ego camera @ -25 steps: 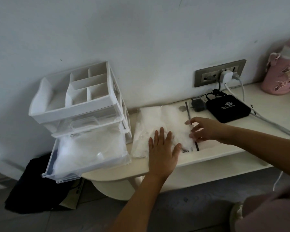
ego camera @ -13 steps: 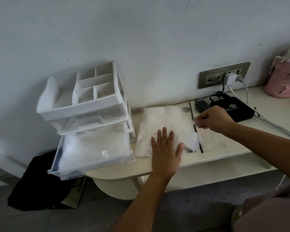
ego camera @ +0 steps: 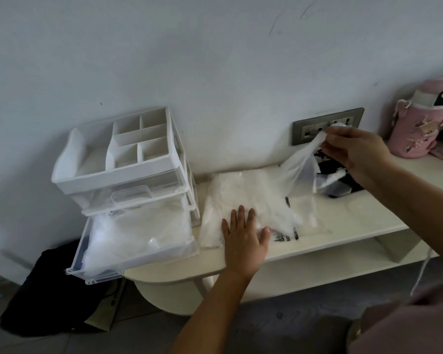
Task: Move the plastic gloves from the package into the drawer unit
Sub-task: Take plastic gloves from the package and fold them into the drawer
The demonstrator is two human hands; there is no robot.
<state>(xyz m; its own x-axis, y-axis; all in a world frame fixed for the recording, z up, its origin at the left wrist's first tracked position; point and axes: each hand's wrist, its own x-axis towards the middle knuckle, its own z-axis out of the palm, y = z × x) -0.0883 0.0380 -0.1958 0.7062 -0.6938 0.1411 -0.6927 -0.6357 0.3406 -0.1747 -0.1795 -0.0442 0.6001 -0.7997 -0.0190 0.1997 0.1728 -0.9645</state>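
Pale wall, scuffed with faint marks, in dim, even light. Grey socket panel set low on it. Cream low table against the wall, left end rounded, open shelf beneath. Grey floor.

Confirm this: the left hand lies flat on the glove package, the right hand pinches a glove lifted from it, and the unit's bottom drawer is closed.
Wrong on the drawer: the head view shows the bottom drawer pulled open, with clear plastic inside. The rest holds: the left hand lies flat on the package and the right hand pinches a lifted glove.
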